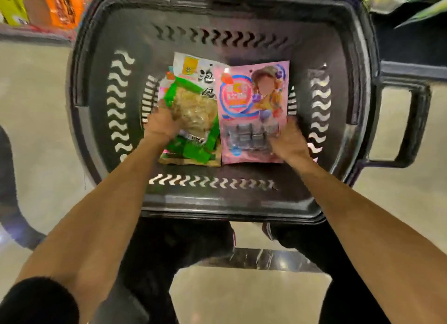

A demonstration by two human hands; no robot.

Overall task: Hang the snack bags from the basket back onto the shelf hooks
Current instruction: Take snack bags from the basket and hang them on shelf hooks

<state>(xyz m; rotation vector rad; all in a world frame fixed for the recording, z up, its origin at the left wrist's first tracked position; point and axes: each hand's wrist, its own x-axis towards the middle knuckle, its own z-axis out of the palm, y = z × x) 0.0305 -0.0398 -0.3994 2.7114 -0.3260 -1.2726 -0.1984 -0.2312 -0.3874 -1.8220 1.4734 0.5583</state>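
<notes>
Head view, one frame, heavy motion blur at the edges.

Your basket (217, 210) is dark grey plastic with wavy slots in its walls. It sits low in front of you, with its handle (411, 130) folded out to the right. Both your forearms reach into it.

Left hand (160, 123): the fingers are curled over the left edge of the green bag (193, 113) and grip it. The thumb is lost in blur. The green bag has a clear window showing pale, crinkled contents, and it lies tilted, top end toward the far left.

Right hand (289, 140): the fingers are curled onto the lower right edge of the pink bag (251, 99), holding it near its clear window of dark pieces. Finger detail is too smeared to read further.

The pink bag lies flat on the basket bottom, just beside the green bag and touching it along the middle. A white bag (191, 67) with black characters lies under the green bag; only its top shows. More packets sit under that, but you cannot tell how many.

Surroundings: a pale floor (36, 118), orange packs (60, 4) at far left, a black sleeve (36, 302) on your left arm, and dark trousers (169, 251) below the basket.
</notes>
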